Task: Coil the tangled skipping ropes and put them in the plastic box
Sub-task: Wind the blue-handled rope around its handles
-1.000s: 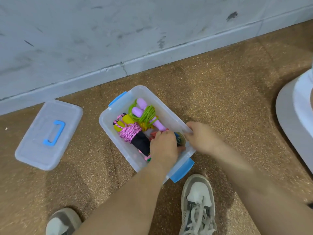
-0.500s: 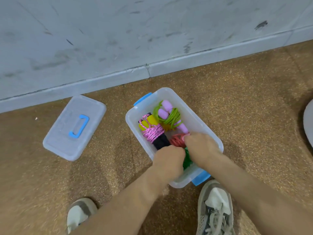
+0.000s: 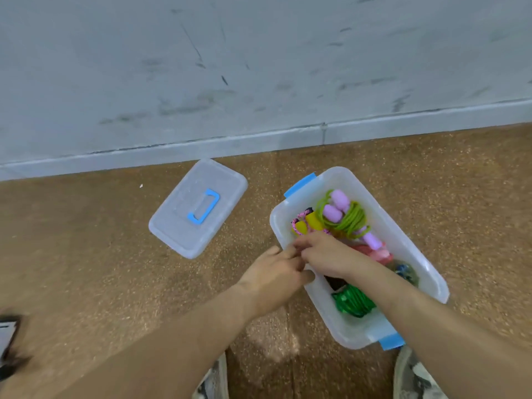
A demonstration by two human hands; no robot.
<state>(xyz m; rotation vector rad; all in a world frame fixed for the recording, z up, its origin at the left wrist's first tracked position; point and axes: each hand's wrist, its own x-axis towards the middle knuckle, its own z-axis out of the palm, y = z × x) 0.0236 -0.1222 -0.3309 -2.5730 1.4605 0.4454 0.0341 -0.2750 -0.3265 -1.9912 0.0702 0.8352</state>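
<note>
The clear plastic box (image 3: 408, 240) with blue latches stands on the brown floor at the right. Inside lie a light green rope with purple handles (image 3: 351, 220), a pink rope with yellow handles (image 3: 300, 226), a red rope (image 3: 371, 251) and a coiled dark green rope (image 3: 352, 300). My right hand (image 3: 325, 254) lies inside the box over the pink rope's bundle, its fingers reaching to the left rim. My left hand (image 3: 273, 272) is just outside the left wall, fingers loosely spread and thumb against the wall. The fingertips of both hands meet at the rim.
The box's clear lid (image 3: 198, 208) with a blue handle lies flat on the floor to the left, near the grey wall's skirting (image 3: 288, 136). My shoes (image 3: 213, 381) show at the bottom edge. A dark blurred object (image 3: 8, 341) sits at the far left.
Both hands have left the near end of the box and shifted to its left side. My left hand came out of the box. The dark green rope now lies uncovered.
</note>
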